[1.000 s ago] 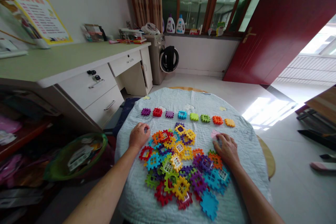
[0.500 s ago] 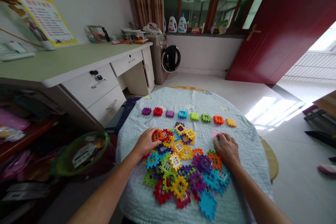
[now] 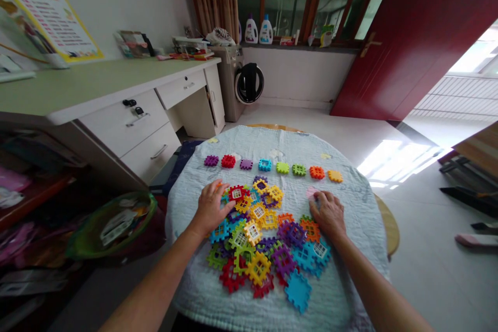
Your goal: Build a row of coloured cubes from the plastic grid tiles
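My left hand (image 3: 210,206) is at the upper left edge of a heap of square plastic building tiles (image 3: 259,212). Its fingers are closed on an orange tile (image 3: 220,184), mostly covered by the hand. Beside those fingertips is a red tile (image 3: 236,193) with a white window insert. My right hand (image 3: 329,212) lies palm down on the cloth, fingers loosely stretched, holding nothing. Its thumb side is near an orange tile (image 3: 310,230) at the heap's right. Beyond the heap runs a row of toothed pieces, from purple (image 3: 211,161) to yellow-orange (image 3: 335,176).
A pale blue cloth (image 3: 350,290) covers the round table. On the left are a desk with drawers (image 3: 143,116) and a bin with a green liner (image 3: 73,249). A washing machine (image 3: 232,88) stands behind, and a red door (image 3: 389,52) is at the right.
My left hand has turned more palm down over the orange tile and shifted slightly away from the red tile. My right hand stays resting on the cloth. The view has shifted slightly.
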`<state>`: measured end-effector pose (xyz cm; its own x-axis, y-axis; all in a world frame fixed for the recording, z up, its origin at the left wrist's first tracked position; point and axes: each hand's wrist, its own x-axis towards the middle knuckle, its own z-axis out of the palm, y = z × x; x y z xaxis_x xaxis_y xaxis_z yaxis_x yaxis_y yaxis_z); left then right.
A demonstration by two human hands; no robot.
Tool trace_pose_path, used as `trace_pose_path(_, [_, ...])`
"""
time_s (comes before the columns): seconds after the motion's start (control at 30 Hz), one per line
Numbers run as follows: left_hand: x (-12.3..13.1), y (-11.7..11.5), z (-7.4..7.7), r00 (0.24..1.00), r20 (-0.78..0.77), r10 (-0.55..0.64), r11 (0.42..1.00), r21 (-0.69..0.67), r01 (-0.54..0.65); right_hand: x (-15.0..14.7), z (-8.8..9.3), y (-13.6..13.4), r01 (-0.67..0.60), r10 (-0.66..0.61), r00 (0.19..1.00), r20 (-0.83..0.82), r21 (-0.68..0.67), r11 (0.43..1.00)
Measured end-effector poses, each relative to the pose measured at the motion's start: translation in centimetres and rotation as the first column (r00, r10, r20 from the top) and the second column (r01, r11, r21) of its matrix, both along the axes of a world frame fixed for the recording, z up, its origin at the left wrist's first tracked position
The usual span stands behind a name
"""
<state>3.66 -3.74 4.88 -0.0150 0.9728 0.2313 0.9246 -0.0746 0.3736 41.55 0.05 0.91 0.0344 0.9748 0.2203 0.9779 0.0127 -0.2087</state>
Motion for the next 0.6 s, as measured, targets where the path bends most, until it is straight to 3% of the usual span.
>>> trace_pose_path(0.13, [2.4,-3.5,0.4,0.960,0.031,-0.280,0.952,-0.120,0.282,-0.1,0.0,0.0,0.002,-0.002,1.000,-0.004,-0.006,1.000])
trace_pose_path(0.27, [4.7,-5.4,-0.2,0.926,0.009,-0.378,0.909,-0.189,0.373,-0.2,0.3,-0.1,0.008,-0.008,1.000,-0.006,-0.020,1.000])
trace_pose_path(0.4, [6.2,-4.6,-0.3,0.934,-0.040,-0.354,0.929,-0.133,0.346,-0.3,0.5,-0.1,0.007,-0.007,1.000,-0.006,-0.018,1.000])
trace_pose_path(0.6, [10.0,-2.3,2.2,0.884,-0.034,-0.467,0.884,-0.031,0.466,-0.4,0.5,-0.2,0.017,-0.017,1.000,0.008,-0.022,1.000])
